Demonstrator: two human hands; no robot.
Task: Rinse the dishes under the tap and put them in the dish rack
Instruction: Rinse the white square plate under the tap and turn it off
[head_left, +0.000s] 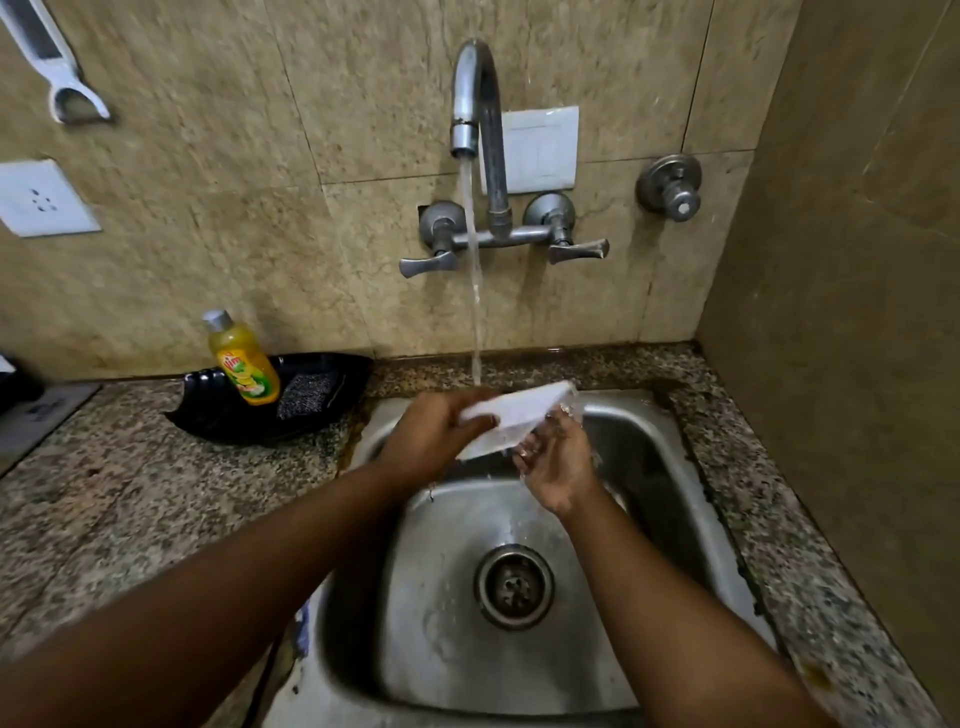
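Observation:
A white rectangular dish (519, 415) is held tilted over the steel sink (670, 467), right under the stream of water from the tap (475, 98). My left hand (436, 436) grips the dish's left edge with curled fingers. My right hand (556, 467) is at the dish's lower right side, fingers spread and wet against its underside. Water runs off the dish into the basin. No dish rack is in view.
A black tray (218, 415) on the granite counter left of the sink holds a yellow dish soap bottle (244, 364) and a scrub pad (306, 395). Two tap handles (426, 265) stick out from the tiled wall. The drain (514, 587) lies mid-basin. A side wall stands close on the right.

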